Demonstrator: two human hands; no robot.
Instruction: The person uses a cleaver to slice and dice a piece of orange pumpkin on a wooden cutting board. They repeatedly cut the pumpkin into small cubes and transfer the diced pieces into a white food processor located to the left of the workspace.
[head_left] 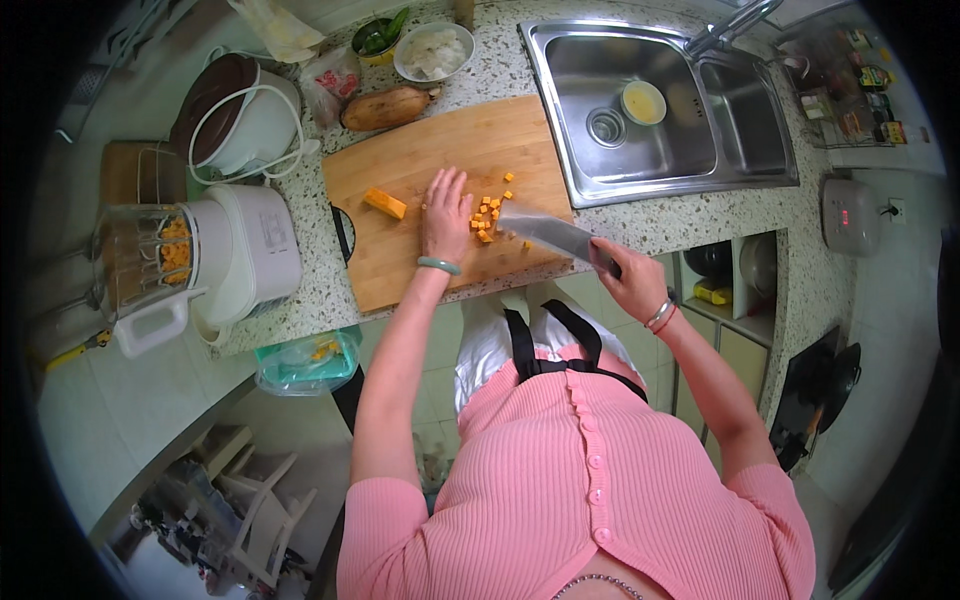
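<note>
On the wooden cutting board point(450, 130), my left hand point(446, 215) lies with its fingers stretched out. Small diced orange cubes point(484, 212), which look like pumpkin, are scattered just right of it. A thicker orange pumpkin stick point(384, 203) rests to its left. My right hand point(630, 280) grips the handle of a wide-bladed kitchen knife point(550, 232) at the board's right side. The blade points left, its tip close to the cubes. What lies under my left palm is hidden.
A double sink point(640, 120) with a small bowl point(643, 103) adjoins the board's right. Beyond the board sit a long brownish squash point(388, 107) and a white bowl point(434, 52). At left stand a white appliance point(250, 240) and a clear jug point(150, 250) with orange pieces.
</note>
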